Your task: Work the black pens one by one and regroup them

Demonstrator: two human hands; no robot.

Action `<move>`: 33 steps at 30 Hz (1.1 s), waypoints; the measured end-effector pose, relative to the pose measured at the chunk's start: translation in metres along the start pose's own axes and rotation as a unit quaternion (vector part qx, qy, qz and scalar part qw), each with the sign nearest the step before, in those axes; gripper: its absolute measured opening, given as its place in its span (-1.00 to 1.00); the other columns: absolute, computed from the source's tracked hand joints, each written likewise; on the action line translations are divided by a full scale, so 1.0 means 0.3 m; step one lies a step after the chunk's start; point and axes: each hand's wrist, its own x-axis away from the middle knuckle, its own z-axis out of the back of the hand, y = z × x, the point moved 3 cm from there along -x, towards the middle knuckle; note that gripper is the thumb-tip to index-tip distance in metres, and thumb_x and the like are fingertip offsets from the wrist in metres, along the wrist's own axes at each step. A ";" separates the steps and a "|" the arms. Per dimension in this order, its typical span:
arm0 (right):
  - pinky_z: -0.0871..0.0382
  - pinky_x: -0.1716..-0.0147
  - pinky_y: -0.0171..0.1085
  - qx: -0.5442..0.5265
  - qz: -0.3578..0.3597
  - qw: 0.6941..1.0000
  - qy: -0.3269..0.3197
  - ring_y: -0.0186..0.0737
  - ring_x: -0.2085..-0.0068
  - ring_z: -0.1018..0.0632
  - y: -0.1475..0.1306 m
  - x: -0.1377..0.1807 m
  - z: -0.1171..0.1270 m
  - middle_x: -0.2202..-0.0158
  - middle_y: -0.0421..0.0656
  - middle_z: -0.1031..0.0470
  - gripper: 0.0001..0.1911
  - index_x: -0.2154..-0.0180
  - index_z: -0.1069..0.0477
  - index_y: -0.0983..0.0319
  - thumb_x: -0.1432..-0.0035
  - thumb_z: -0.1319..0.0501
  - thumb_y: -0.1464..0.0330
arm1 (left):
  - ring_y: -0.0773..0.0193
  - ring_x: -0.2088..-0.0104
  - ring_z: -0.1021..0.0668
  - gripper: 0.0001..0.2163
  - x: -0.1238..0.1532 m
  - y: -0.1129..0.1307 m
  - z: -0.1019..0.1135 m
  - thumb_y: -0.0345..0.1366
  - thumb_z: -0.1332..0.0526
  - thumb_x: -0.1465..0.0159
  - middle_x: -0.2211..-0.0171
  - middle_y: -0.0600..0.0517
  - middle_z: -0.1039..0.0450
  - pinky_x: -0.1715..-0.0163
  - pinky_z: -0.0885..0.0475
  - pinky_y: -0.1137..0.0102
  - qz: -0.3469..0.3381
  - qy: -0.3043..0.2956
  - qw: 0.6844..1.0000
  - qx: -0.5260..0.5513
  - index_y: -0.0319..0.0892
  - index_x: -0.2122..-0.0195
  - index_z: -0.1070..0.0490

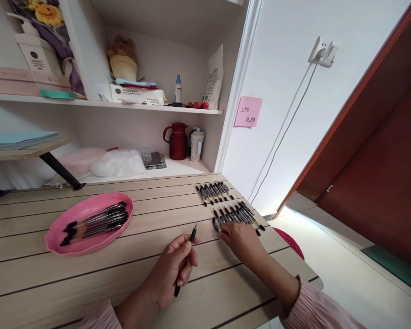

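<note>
My left hand (178, 262) is closed around a black pen (184, 261), whose bare tip points up and away from me. Over the near end of a row of pens (238, 212) is my right hand (241, 240), its fingers drawn together at the row's left end. Whatever lies between those fingertips is mostly hidden by the hand. Farther back lies a second row of similar pens (214, 192), side by side. On the left, a pink scalloped tray (85, 204) contains a bundle of pens with black ends (96, 223).
The wooden-slat table (150, 210) ends at a right edge beside a red round seat (289, 242). Behind it, a shelf holds a red jug (178, 141), a pale bottle (196, 145) and a plastic bag (118, 163). A small raised stand (30, 148) is at left.
</note>
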 end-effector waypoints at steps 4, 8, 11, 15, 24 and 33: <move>-0.11 0.46 -0.35 0.058 -0.002 0.997 -0.045 -0.22 0.35 -0.50 0.000 0.014 -0.025 0.42 -0.09 -0.52 -0.75 0.48 -0.42 0.23 -0.11 -0.07 0.27 | 0.59 0.77 -0.08 -0.77 0.003 0.003 -0.004 -0.18 -0.10 -0.16 0.58 0.16 -0.28 0.77 0.13 0.58 0.002 0.006 1.000 -0.005 -0.16 0.19 -0.26; -0.14 0.46 -0.33 0.083 -0.005 0.995 -0.053 -0.17 0.34 -0.51 -0.004 0.003 -0.033 0.41 -0.06 -0.51 -0.74 0.47 -0.42 0.24 -0.11 -0.07 0.25 | 0.59 0.77 -0.09 -0.75 0.002 0.003 -0.004 -0.17 -0.13 -0.14 0.59 0.16 -0.28 0.77 0.13 0.58 0.005 0.008 1.000 -0.008 -0.16 0.19 -0.26; -0.15 0.46 -0.32 0.086 -0.008 0.995 -0.049 -0.15 0.34 -0.51 -0.011 -0.005 -0.033 0.41 -0.05 -0.51 -0.74 0.46 -0.41 0.25 -0.10 -0.08 0.23 | 0.58 0.78 -0.09 -0.74 0.001 0.002 -0.003 -0.17 -0.14 -0.13 0.59 0.17 -0.28 0.78 0.13 0.57 0.010 0.004 1.000 -0.007 -0.16 0.19 -0.27; -0.15 0.47 -0.32 0.090 -0.002 0.996 -0.027 -0.16 0.35 -0.51 -0.021 0.001 -0.029 0.40 -0.05 -0.50 -0.76 0.45 -0.39 0.25 -0.13 -0.06 0.26 | 0.59 0.78 -0.09 -0.75 0.000 0.001 -0.003 -0.17 -0.13 -0.14 0.59 0.17 -0.29 0.78 0.13 0.57 0.010 0.002 1.000 -0.008 -0.15 0.20 -0.27; -0.13 0.42 -0.33 0.051 -0.029 0.998 -0.034 -0.22 0.31 -0.49 0.026 0.045 -0.041 0.34 -0.09 -0.50 -0.82 0.39 -0.38 0.22 -0.13 -0.06 0.31 | 0.53 0.71 -0.27 -0.77 -0.002 -0.003 -0.006 -0.19 -0.19 -0.09 0.53 0.15 -0.30 0.74 -0.09 0.56 -0.014 0.032 0.999 0.001 -0.17 0.25 -0.30; -0.12 0.48 -0.31 0.052 -0.046 0.998 -0.012 -0.18 0.35 -0.49 -0.003 0.032 -0.044 0.36 -0.09 -0.49 -0.74 0.42 -0.37 0.23 -0.13 -0.02 0.22 | 0.51 0.69 -0.30 -0.75 -0.002 -0.003 -0.005 -0.20 -0.20 -0.09 0.53 0.14 -0.31 0.73 -0.13 0.56 -0.005 0.026 1.000 0.002 -0.16 0.22 -0.32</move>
